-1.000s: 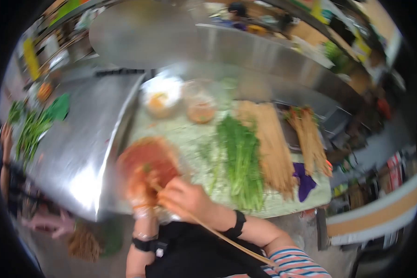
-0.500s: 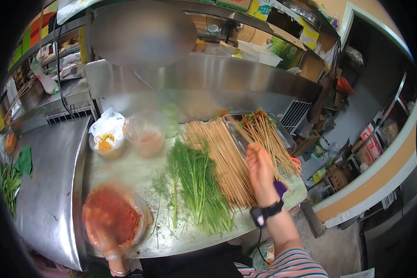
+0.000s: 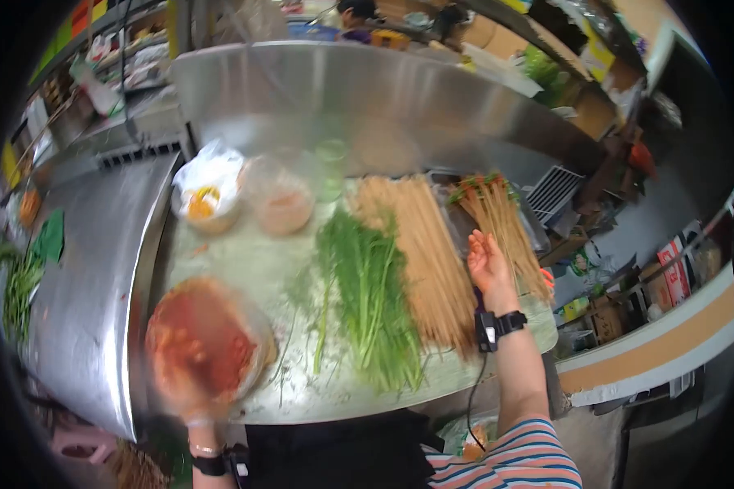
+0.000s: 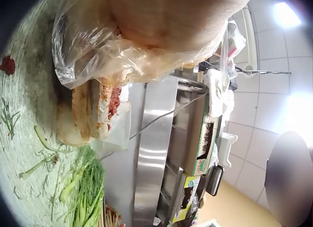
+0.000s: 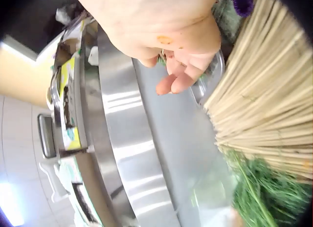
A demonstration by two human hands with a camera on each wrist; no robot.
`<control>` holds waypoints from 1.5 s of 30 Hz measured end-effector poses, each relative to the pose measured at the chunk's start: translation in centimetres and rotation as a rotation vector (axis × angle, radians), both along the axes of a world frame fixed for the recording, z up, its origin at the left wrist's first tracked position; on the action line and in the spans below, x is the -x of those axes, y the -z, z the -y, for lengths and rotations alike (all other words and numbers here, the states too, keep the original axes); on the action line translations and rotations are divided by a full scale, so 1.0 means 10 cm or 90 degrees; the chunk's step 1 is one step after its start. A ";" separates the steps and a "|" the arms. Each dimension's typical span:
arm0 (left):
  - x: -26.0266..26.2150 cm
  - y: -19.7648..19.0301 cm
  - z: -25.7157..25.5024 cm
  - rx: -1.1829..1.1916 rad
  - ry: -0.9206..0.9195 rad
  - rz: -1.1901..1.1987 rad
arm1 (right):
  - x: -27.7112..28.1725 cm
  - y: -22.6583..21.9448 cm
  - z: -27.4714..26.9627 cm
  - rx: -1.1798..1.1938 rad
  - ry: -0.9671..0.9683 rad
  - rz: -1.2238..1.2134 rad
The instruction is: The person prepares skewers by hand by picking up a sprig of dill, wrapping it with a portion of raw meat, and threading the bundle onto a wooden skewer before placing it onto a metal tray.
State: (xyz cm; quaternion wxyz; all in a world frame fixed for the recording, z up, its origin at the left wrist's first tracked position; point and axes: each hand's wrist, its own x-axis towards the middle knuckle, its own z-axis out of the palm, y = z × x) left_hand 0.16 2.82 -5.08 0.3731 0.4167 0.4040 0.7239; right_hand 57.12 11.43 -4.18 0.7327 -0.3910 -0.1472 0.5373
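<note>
My left hand (image 3: 186,371), in a clear plastic glove (image 4: 93,46), is in a round bowl (image 3: 263,342) of red minced meat (image 3: 224,346) at the front left. It is blurred in the head view, and the left wrist view hides its fingers; I cannot tell whether they grip meat. At the right, my right hand (image 3: 489,265) is raised beside a tray (image 3: 532,224) with skewers (image 3: 497,216) tipped in red and green. Its fingers (image 5: 183,83) are loosely bent and hold nothing. A wide row of bare wooden sticks (image 3: 420,261) lies to its left.
A bunch of long green herbs (image 3: 367,310) lies between the bowl and the sticks. At the back stand a bag-lined tub (image 3: 212,220) with yellow contents and a clear tub (image 3: 281,204). A steel counter (image 3: 90,277) adjoins on the left; a steel panel (image 3: 302,90) rises behind.
My right hand has gone from the meat bowl to the tray at the right and let go of the wooden skewer it held. My left hand stays at the bowl. The head view has swung.
</note>
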 end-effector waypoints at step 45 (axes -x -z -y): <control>-0.13 -0.19 0.08 -0.019 -0.026 -0.111 | 2.72 -0.80 -0.07 -0.031 -0.463 0.349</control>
